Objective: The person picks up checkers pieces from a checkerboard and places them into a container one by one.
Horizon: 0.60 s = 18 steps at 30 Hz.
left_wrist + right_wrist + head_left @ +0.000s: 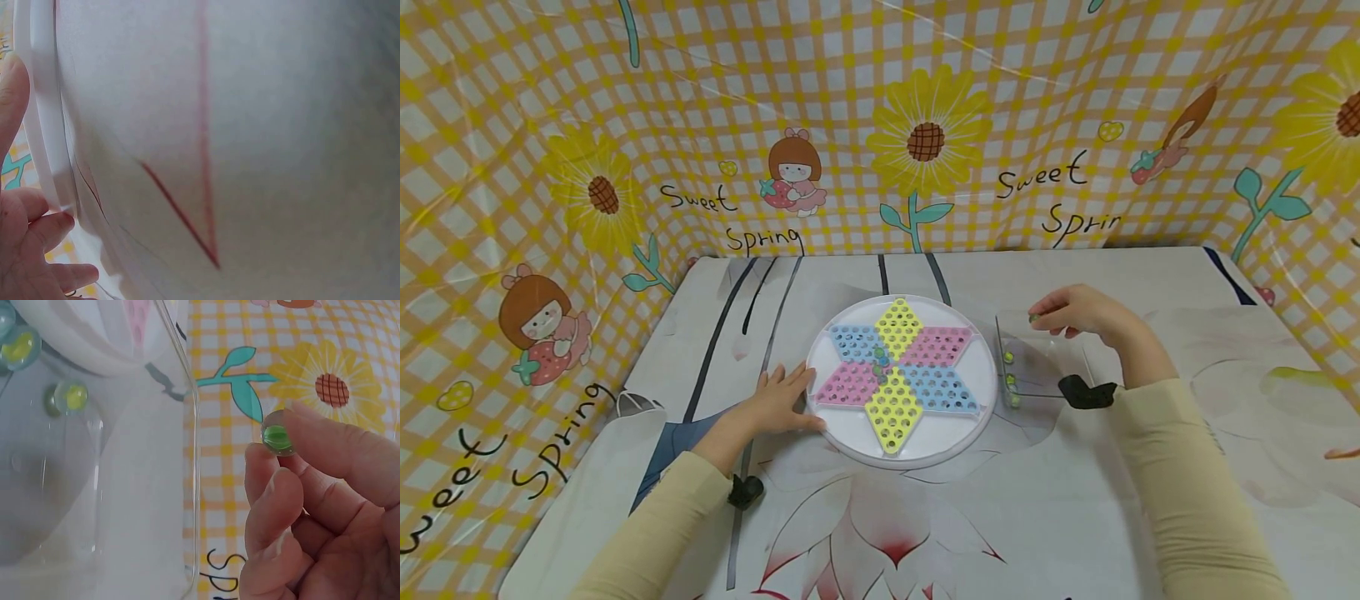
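Observation:
A round white Chinese checkers board [842,433] lies on the table, with a star of yellow, pink and blue hole panels. Several marbles [880,363] sit on it just left of the centre. My left hand [782,402] rests with spread fingers against the board's left rim. In the right wrist view, my right hand [337,506] pinches a clear marble [277,434] with a green swirl between thumb and finger. That hand is raised over the far side of a clear plastic box [196,456]. Yellow-green marbles [1012,388] lie along the box's left side.
The table cover [895,521] is white with a lotus print and dark stripes. A yellow checked cloth [835,92] rises behind and at the sides. The box stands close to the board's right rim. Black wrist straps [1086,392] hang by the sleeves.

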Each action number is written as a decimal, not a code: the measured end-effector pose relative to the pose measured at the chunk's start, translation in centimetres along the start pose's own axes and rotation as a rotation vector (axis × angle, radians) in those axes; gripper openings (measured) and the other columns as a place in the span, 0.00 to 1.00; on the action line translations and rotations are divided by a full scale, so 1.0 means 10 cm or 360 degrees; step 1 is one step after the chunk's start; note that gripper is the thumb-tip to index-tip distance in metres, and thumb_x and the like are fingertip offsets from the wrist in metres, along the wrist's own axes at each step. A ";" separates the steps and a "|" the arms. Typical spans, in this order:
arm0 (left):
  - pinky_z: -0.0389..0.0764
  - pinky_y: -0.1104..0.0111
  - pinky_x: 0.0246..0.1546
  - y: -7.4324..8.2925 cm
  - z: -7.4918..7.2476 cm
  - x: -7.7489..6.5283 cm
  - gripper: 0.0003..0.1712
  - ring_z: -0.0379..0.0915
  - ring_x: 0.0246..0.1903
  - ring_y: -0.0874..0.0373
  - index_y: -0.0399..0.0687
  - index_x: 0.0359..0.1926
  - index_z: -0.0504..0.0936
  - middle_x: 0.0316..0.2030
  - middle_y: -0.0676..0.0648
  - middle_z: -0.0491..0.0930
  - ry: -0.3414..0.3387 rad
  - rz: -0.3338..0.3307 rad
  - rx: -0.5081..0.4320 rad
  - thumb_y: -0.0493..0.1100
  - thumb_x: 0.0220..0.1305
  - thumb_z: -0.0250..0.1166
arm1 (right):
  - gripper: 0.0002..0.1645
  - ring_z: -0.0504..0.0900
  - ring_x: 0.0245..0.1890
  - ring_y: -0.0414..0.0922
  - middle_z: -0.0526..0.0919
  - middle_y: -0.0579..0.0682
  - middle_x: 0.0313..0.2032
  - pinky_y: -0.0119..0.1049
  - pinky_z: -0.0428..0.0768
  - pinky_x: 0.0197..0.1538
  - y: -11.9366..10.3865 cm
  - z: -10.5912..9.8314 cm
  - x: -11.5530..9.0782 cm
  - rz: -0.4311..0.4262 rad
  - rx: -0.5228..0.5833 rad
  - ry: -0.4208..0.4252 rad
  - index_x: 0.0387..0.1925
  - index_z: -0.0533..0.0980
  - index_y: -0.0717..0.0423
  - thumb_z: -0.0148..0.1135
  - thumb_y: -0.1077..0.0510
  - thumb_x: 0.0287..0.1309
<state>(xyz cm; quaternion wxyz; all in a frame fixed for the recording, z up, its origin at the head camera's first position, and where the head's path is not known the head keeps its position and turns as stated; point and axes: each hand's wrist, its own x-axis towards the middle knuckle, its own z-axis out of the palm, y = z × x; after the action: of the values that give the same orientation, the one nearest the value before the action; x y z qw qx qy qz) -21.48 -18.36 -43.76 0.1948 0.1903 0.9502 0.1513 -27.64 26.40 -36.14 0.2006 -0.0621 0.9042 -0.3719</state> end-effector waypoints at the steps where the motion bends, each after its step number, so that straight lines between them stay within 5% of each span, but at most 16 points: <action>1: 0.35 0.39 0.62 0.00 0.00 0.00 0.54 0.32 0.66 0.29 0.39 0.70 0.49 0.70 0.37 0.44 0.0005 0.0006 -0.0003 0.63 0.52 0.63 | 0.26 0.74 0.36 0.44 0.80 0.48 0.38 0.36 0.74 0.37 0.02 -0.01 -0.01 0.0006 -0.0002 0.0001 0.51 0.72 0.68 0.60 0.52 0.56; 18: 0.35 0.39 0.62 0.00 -0.01 -0.01 0.55 0.33 0.65 0.28 0.39 0.69 0.50 0.70 0.36 0.44 0.0011 0.0008 -0.0014 0.63 0.52 0.63 | 0.31 0.75 0.39 0.46 0.80 0.44 0.37 0.34 0.73 0.38 0.26 -0.14 -0.09 0.0106 -0.0016 0.0002 0.52 0.71 0.67 0.60 0.48 0.55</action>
<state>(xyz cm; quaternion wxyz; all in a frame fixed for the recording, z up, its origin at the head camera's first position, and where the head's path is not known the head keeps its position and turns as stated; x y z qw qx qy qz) -21.43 -18.40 -43.59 0.1918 0.1913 0.9498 0.1565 -27.26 29.42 -36.81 0.2121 -0.0326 0.9078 -0.3604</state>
